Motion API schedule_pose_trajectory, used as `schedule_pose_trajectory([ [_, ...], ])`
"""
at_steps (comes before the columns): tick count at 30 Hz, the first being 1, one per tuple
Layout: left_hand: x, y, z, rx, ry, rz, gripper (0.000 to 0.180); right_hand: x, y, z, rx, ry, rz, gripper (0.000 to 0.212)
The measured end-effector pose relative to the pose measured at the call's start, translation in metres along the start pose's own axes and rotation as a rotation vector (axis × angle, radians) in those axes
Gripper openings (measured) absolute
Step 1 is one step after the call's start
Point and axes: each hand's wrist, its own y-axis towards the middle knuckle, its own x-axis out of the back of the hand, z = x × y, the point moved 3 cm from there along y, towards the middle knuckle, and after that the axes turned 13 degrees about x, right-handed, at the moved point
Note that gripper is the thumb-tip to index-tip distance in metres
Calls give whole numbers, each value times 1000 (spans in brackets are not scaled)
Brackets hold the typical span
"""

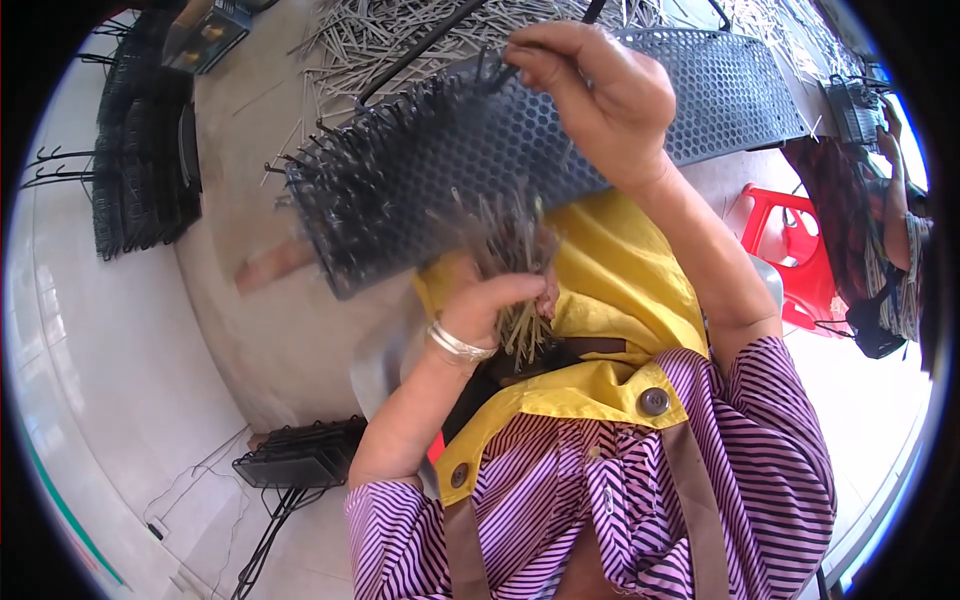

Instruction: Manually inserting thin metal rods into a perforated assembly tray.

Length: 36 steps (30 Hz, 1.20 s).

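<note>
A black perforated panel (700,100) lies across my lap and reaches away from me. Dark thin prongs (350,190) stand up densely over its left part, blurred in places. My left hand (505,300), with a silver bangle at the wrist, is closed round a bundle of thin grey-green strips (515,235) in front of the panel's near edge. Over the panel's far edge my right hand (610,100) is raised with thumb and fingers pinched together. Dark thin ends show beside its fingertips, but what it pinches cannot be made out.
Loose grey strips (400,40) lie heaped on the floor beyond the panel. Stacked black racks (145,160) stand at the left, and another black rack (300,455) is at lower left. A red plastic stool (800,260) and a co-worker's arm (897,240) are at right.
</note>
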Motion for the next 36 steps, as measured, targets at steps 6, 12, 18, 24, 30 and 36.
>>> schedule_pose_trajectory([
  [6,1,-1,0,-9,21,-8,39,1,0,-2,-348,180,-132,6],
  [12,1,-1,1,-13,-4,11,39,2,-2,-5,-457,309,-204,5],
  [18,0,0,0,-16,-5,8,38,4,4,-1,-398,200,-138,6],
  [24,0,0,1,-10,-9,0,37,1,5,-8,-458,199,-149,3],
  [30,0,1,1,-11,4,12,37,1,-1,-17,-537,313,-242,3],
  [36,2,2,1,-22,7,11,37,-4,15,-2,-181,31,142,6],
])
